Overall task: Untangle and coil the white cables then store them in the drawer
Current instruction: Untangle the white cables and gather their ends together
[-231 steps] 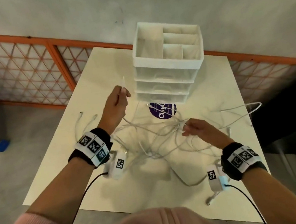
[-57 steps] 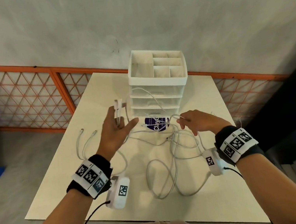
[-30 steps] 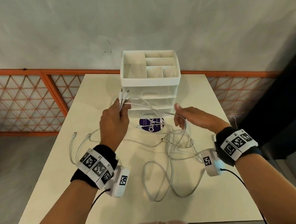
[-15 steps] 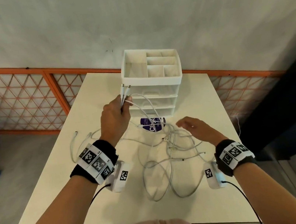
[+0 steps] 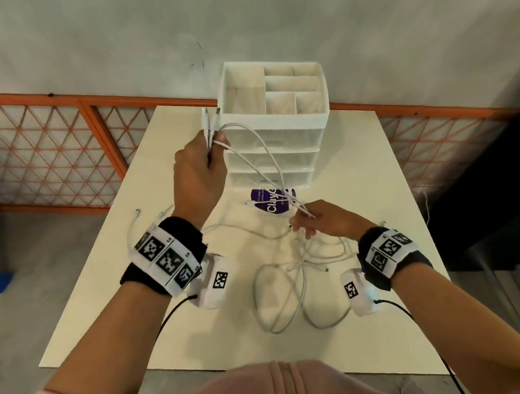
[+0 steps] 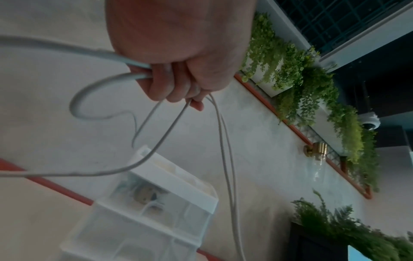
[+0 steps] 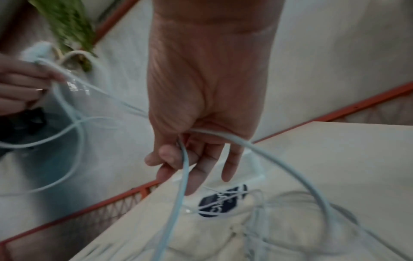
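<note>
My left hand point(image 5: 201, 168) is raised in front of the white drawer unit point(image 5: 275, 133) and grips several white cable ends point(image 5: 210, 119), whose plugs stick up past the fingers point(image 6: 170, 84). From that fist the cables point(image 5: 263, 159) arc down to my right hand point(image 5: 320, 221), which pinches the strands point(image 7: 184, 159) between thumb and fingers just above the table. A loose tangle of white cable loops point(image 5: 287, 291) lies on the cream table point(image 5: 186, 341) below the right hand. All drawers of the unit look closed.
A purple round sticker point(image 5: 270, 203) lies in front of the drawer unit. More cable ends point(image 5: 135, 221) trail on the table's left side. An orange lattice fence point(image 5: 22, 146) and grey wall stand behind the table; a dark cabinet point(image 5: 505, 185) is at the right.
My right hand, hovering open over the tangle half a second ago, has taken hold of the strands running from the left hand. The left hand stays raised with the cable ends.
</note>
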